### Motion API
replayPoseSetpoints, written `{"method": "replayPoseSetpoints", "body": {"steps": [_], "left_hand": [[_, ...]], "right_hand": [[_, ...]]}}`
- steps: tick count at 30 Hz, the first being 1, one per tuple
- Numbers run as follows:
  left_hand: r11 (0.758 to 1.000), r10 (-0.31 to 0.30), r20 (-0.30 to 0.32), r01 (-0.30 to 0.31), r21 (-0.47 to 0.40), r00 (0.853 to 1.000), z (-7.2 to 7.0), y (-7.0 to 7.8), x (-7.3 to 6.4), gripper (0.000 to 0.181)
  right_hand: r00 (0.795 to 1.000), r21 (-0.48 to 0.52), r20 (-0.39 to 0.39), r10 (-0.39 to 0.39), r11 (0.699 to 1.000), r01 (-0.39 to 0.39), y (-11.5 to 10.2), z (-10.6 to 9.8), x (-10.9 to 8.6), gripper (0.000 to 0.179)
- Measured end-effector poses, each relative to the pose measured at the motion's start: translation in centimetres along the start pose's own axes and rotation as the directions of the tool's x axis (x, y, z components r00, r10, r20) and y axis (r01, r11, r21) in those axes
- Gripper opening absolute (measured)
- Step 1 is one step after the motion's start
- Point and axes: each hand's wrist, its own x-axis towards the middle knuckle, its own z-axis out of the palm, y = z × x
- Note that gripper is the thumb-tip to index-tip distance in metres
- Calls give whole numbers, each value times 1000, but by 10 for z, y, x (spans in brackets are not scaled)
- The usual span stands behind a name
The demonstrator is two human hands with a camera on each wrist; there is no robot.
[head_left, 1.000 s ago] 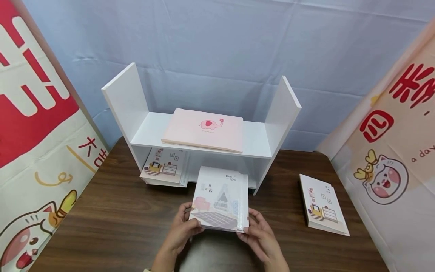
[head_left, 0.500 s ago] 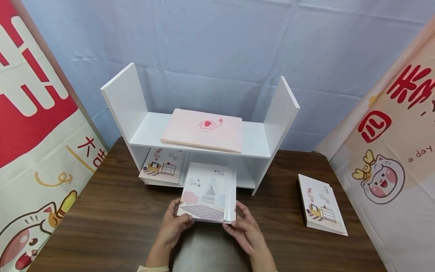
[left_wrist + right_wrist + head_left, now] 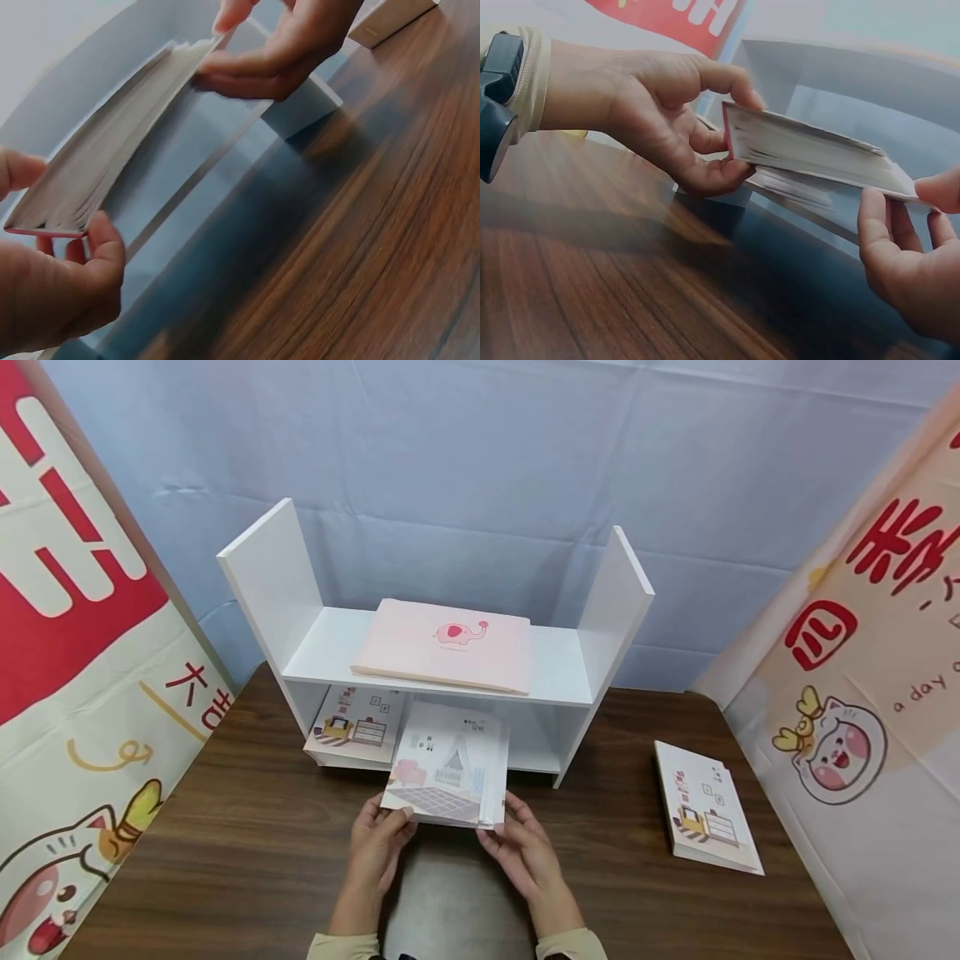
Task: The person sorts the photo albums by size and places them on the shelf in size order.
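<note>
Both hands hold a thick white book point(image 3: 442, 768) with a room drawing on its cover, its far end inside the lower compartment of the white shelf point(image 3: 558, 668). My left hand point(image 3: 378, 843) grips the near left corner, thumb on top and fingers beneath. At the near right corner my right hand point(image 3: 525, 852) pinches it the same way. The left wrist view shows the page edges of the book point(image 3: 112, 142) raised above the shelf's bottom board. Beside it, in the lower left of the compartment, lies a stack of similar books point(image 3: 360, 722).
A pink elephant folder point(image 3: 446, 647) lies flat on the upper shelf board. Another white book point(image 3: 708, 810) rests at the right side of the dark wooden table point(image 3: 247, 852). Printed cloths hang left and right, and a pale blue cloth point(image 3: 465, 460) hangs behind.
Both hands have carried the book left and forward, its far end now deeper under the upper board, next to the stack. The folder and the book on the right stay put.
</note>
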Motion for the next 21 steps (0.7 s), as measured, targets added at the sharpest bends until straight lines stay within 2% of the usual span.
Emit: {"method": "replayPoseSetpoints", "body": {"steps": [4,15,21], "left_hand": [[998,31,-62,-34,-52,998,4,-3,5,34],[990,103,-132,-114,-82,986,12,-5,25,35],[986,115,-173,-134,-102,978,17,-5,33,33]], "right_hand": [[1000,9,-2,-6,1000,6,2,0,9,45],[999,51,-11,-31,998,32,5,3,31,45],[999,79,-37,-28,996,31,4,7,42,44]]}}
